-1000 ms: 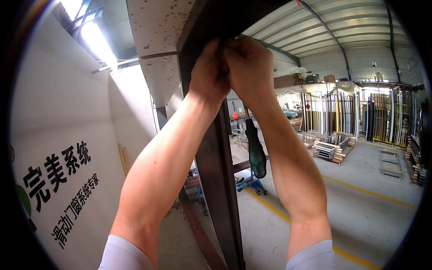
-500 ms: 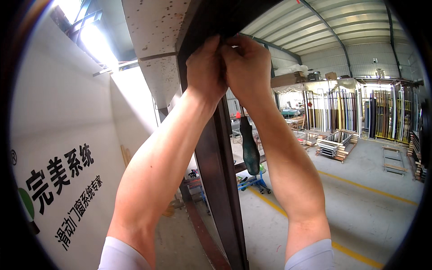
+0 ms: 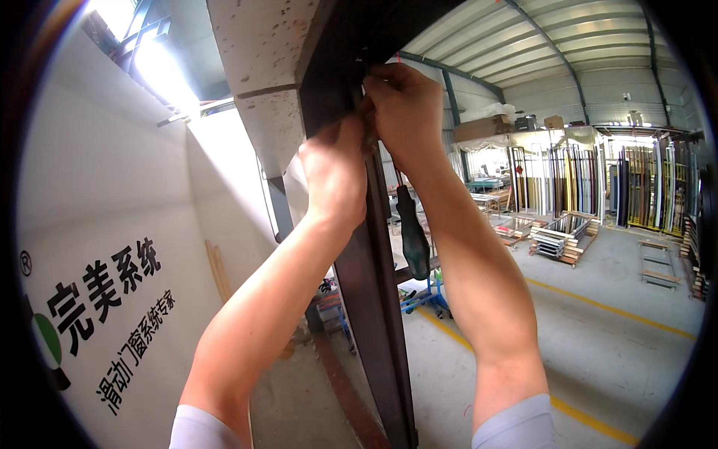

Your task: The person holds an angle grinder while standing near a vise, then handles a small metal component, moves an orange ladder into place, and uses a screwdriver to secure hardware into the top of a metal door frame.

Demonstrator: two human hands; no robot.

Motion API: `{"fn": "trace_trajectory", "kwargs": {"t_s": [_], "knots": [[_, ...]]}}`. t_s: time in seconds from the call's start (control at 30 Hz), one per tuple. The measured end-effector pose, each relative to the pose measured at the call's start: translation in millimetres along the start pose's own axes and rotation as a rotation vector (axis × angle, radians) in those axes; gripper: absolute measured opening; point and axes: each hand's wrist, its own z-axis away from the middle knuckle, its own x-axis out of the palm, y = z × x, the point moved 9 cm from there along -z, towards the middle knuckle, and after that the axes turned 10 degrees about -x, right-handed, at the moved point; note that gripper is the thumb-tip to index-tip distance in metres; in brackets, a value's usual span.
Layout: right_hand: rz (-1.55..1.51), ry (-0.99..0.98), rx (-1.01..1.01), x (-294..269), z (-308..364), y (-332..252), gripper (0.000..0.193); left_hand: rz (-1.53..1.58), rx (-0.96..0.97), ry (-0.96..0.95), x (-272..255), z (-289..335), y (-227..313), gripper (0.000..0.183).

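Observation:
My right hand is raised to the top corner of a dark brown metal frame, thumb and fingers pinched together. A screwdriver with a dark green handle points down beneath it; the shaft runs up behind the hand, which appears to hold it. What the fingertips pinch is hidden. Just below and to the left, my left hand is against the frame's upright, its fingers bent and smeared by motion. Whether it holds anything does not show. A small shiny piece sits in the dark corner above both hands.
A speckled pale block borders the frame at upper left, beside a white printed wall. To the right, a workshop floor with yellow lines carries stacked frames and racks of long profiles. A blue wheeled stand is behind the frame.
My left hand has dropped from the top corner down along the upright, away from the right fingertips. The right hand stays near the corner, and the screwdriver still hangs below it.

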Motion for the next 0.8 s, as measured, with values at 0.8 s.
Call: {"fn": "trace_trajectory", "kwargs": {"t_s": [0.8], "knots": [[0.069, -0.042, -0.059, 26, 9, 30, 0.012, -0.346, -0.232, -0.306, -11, -3, -20, 0.020]]}}
